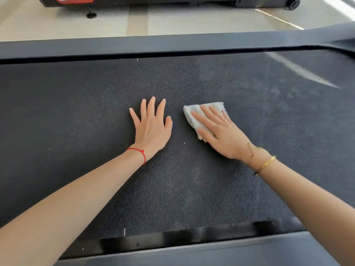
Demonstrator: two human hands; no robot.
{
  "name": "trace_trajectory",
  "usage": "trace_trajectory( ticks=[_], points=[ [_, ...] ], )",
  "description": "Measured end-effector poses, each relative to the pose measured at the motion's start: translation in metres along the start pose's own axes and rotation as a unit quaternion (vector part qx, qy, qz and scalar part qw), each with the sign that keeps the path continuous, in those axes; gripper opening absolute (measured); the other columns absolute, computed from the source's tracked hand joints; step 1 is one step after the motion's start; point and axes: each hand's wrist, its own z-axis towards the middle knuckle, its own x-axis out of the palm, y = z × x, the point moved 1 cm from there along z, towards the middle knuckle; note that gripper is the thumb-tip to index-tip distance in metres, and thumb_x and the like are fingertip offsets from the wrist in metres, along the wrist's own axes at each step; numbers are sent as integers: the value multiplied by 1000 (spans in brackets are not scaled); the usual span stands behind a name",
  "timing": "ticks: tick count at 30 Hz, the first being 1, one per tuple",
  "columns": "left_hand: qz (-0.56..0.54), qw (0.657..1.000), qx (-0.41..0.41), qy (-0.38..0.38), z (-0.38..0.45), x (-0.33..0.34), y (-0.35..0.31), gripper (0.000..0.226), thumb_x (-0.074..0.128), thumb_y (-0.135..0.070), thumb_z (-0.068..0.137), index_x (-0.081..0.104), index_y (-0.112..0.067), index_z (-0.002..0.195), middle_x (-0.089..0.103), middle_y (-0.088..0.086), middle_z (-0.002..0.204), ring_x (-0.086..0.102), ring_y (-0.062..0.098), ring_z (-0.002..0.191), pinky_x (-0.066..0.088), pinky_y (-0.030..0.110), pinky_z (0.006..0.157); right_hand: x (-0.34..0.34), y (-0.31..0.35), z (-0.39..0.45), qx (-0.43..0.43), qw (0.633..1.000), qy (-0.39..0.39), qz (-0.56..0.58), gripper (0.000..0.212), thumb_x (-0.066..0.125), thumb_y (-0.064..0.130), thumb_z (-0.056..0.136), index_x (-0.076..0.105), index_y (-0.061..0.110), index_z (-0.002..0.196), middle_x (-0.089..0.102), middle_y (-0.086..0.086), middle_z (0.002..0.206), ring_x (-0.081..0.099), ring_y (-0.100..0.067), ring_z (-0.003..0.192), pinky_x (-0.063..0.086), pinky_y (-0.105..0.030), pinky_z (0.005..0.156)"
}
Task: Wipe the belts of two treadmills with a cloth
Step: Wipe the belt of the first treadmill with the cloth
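Note:
A dark, rough treadmill belt (76, 112) fills most of the head view, running left to right. My left hand (151, 124) lies flat on the belt near its middle, fingers straight and spread, holding nothing. Just to its right my right hand (221, 131) presses a folded white cloth (194, 115) flat against the belt with straight fingers. Part of the cloth is hidden under that hand; its upper and left edges stick out.
Grey side rails border the belt at the far side (172, 44) and the near side (211, 254). Beyond the far rail is pale floor (172, 20), and the dark base of a second treadmill (153, 0) stands at the top edge.

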Motion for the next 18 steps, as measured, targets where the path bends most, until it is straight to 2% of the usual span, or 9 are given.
trace_trajectory(
  ticks=[4,6,8,9,14,16,18],
  points=[
    [2,1000,-3,-3,7,4,0,58,29,-40,102,15,-26,157,11,5,165,3,29,152,1,64,118,-19,-55,60,76,996,-38,-22,52,26,39,105,18,26,156,13,-5,163,7,-27,151,2,-48,121],
    [12,1000,-7,-12,6,6,-1,58,28,-41,102,15,-27,157,11,4,165,4,28,152,2,63,118,-28,-75,97,137,989,-45,-15,51,24,38,106,20,25,155,11,-8,163,6,-29,151,0,-51,121],
    [18,1000,-15,-17,6,7,-2,59,26,-42,101,15,-28,157,12,3,165,4,27,152,3,63,118,-30,-78,131,162,986,-43,-5,50,23,37,105,22,25,154,10,-9,163,4,-30,150,-3,-53,120],
    [21,999,-16,-17,6,8,-2,59,25,-43,100,15,-28,157,12,3,165,4,27,152,3,63,118,-28,-72,145,151,988,-39,-4,50,22,37,105,23,26,153,10,-9,163,3,-29,150,-4,-53,119],
    [48,999,-13,-17,7,10,1,65,9,-48,95,12,-28,157,11,3,165,5,27,152,6,63,118,-11,-46,179,-6,1000,-8,-4,50,23,38,106,21,30,155,10,-6,164,3,-26,151,-3,-48,120],
    [47,999,-12,-14,7,11,2,66,6,-48,94,10,-28,157,10,3,165,4,27,152,7,64,118,-20,-70,193,10,1000,-22,-16,50,22,36,106,20,26,155,11,-7,164,6,-26,151,0,-48,120],
    [50,999,-13,-15,7,11,2,66,5,-49,94,9,-28,157,9,3,165,4,27,152,7,63,118,-35,-101,211,84,995,-44,-29,50,21,36,106,20,23,155,14,-11,163,10,-32,149,2,-52,119]
  ],
)
